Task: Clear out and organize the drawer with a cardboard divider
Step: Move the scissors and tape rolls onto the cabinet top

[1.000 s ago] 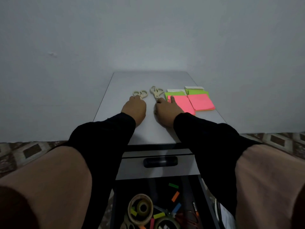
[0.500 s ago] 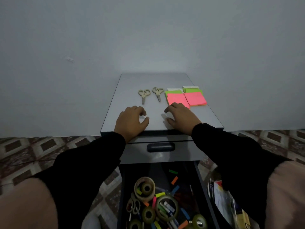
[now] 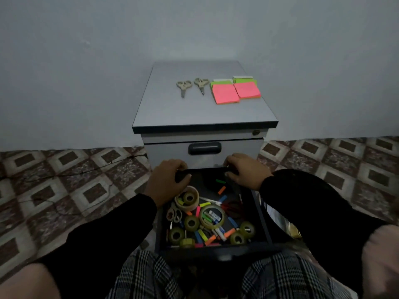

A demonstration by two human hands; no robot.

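I see my left hand [image 3: 167, 182] and right hand [image 3: 246, 172] both curled over a dark bar at the far end of the open drawer [image 3: 264, 219], fingers wrapped over its top edge and each thumb underneath; that grasp looks firm on both sides. I cannot tell whether the bar is the drawer's rear wall or something else. The drawer sits pulled out at 6 o'clock from the grey cabinet [image 3: 200, 111], just above my checked trousers. Inside it lie several tape rolls [image 3: 191, 222], a big tape ring [image 3: 212, 216] with small coloured bits inside it, scattered bright markers [image 3: 204, 205], and one pair of scissors [image 3: 174, 214] at the drawer's 9 o'clock side. On the cabinet top, two scissors [image 3: 183, 87] lie side by side, handles away from me. At 3 o'clock from them rest two stacks of pink sticky notes [image 3: 236, 92], with green pads showing behind. The upper drawer [image 3: 204, 148] is closed.
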